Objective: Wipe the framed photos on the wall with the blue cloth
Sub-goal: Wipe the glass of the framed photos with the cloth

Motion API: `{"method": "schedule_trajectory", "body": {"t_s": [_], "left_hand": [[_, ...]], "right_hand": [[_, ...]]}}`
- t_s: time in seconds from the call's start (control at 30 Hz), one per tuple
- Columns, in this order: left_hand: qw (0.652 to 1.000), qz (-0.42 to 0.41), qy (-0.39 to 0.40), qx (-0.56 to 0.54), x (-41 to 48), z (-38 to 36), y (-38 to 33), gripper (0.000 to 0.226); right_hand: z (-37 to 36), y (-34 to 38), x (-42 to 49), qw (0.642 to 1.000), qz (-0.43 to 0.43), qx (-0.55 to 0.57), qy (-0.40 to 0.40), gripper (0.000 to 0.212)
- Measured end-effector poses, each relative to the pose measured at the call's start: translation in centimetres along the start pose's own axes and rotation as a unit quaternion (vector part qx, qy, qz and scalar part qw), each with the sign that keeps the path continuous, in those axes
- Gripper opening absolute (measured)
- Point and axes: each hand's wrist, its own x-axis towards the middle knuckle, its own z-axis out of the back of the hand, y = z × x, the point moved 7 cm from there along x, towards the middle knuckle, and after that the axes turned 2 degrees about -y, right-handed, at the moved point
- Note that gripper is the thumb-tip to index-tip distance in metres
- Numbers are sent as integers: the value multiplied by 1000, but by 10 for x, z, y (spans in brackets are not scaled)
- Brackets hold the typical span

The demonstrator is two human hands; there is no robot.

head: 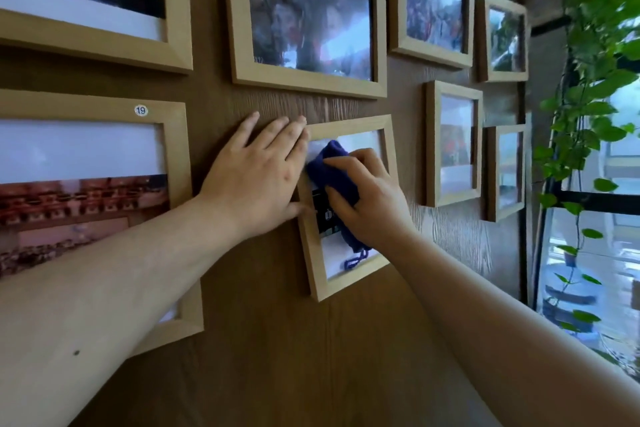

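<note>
A small upright photo frame (313, 253) of pale wood hangs low in the middle of the brown wooden wall. My right hand (367, 201) presses the bunched blue cloth (330, 166) against its glass, with a blue loop of the cloth dangling near the frame's lower edge. My left hand (256, 170) lies flat on the wall with its fingers spread. The fingertips and thumb touch the frame's left side and top left corner. Most of the photo is hidden behind my right hand and the cloth.
Several other pale wood frames hang around: a large one (308, 17) above, one with a "19" sticker (100, 111) at left, smaller ones (453, 146) at right. A trailing green plant (588, 97) and a window (595, 253) stand at the far right.
</note>
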Motion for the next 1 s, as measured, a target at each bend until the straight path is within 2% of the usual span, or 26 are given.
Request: {"method": "schedule_trajectory", "body": {"t_s": [0.07, 0.3, 0.4, 0.57, 0.63, 0.7, 0.87, 0.93, 1.0], "left_hand": [[1000, -1, 3, -4, 0, -1, -1, 102], [1000, 2, -11, -12, -2, -2, -1, 104], [1000, 2, -13, -12, -1, -1, -1, 104], [1000, 4, -16, -19, -1, 0, -1, 102], [1000, 2, -15, -18, -2, 0, -2, 102], [1000, 1, -13, -16, -2, 0, -2, 104], [1000, 7, -11, -13, -1, 0, -2, 104], [1000, 9, -8, -11, -1, 0, -2, 104], [1000, 9, -6, -11, -1, 0, -3, 104]], "right_hand": [[0, -12, 0, 1000, -13, -19, -2, 39], [18, -63, -5, 985, -153, -27, -71, 38], [11, -48, -6, 990, -128, -19, -62, 40], [-10, -2, -24, 999, 29, -20, 13, 40], [-13, -6, -35, 997, 52, -42, 31, 38], [-9, -24, -41, 997, 22, -63, 27, 36], [5, -67, -48, 990, -122, -66, -2, 37], [3, -60, -48, 992, -114, -53, 0, 37], [-2, -41, -49, 997, -62, -38, 18, 36]]}}
